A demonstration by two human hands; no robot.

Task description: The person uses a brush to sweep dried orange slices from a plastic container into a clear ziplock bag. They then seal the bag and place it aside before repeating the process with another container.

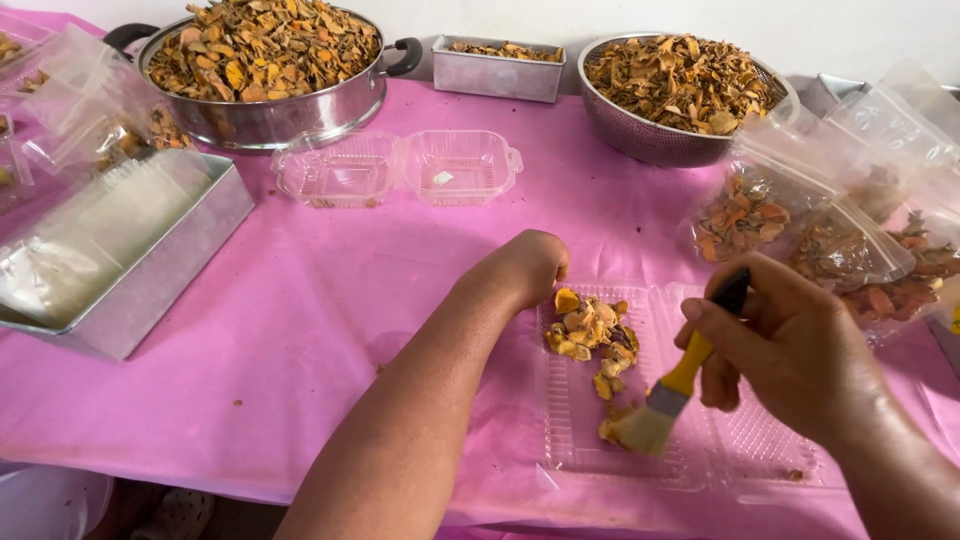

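- Dried orange-yellow slices [590,335]: a small heap in the left half of an open clear clamshell tray [700,455], near edge of the table [300,330], right of centre. A few pieces trail toward the near side, ending under the brush bristles.
- Brush [672,390]: yellow handle, metal ferrule, pale bristles. Its long axis runs from far right (handle end, in the grip) to near left (bristles), tilted down onto the tray floor. Bristles touch the nearest slices; the main heap lies just beyond them, to the far left of the bristle tip.
- Right hand [790,350]: grip pressed together around the brush handle, thumb on top, fingers curled beneath. It sits right of the heap, above the tray's right half.
- Left hand [525,270]: curled into a loose fist, knuckles down at the tray's far left corner, just beside the heap and seemingly touching its edge. What the fingers pinch, if anything, cannot be told. It is the nearer hand to the heap.
- Second clamshell tray [400,168]: empty, open, further off to the left.
- Large steel pot [270,115] and steel colander [650,135]: both piled with the same dried slices, far side of the table.
- Small steel box [497,72]: between pot and colander.
- Filled clear bags [800,230]: far right of the tray.
- Steel tray of flat bags [120,260]: far left.
- Pink cloth covers the table.
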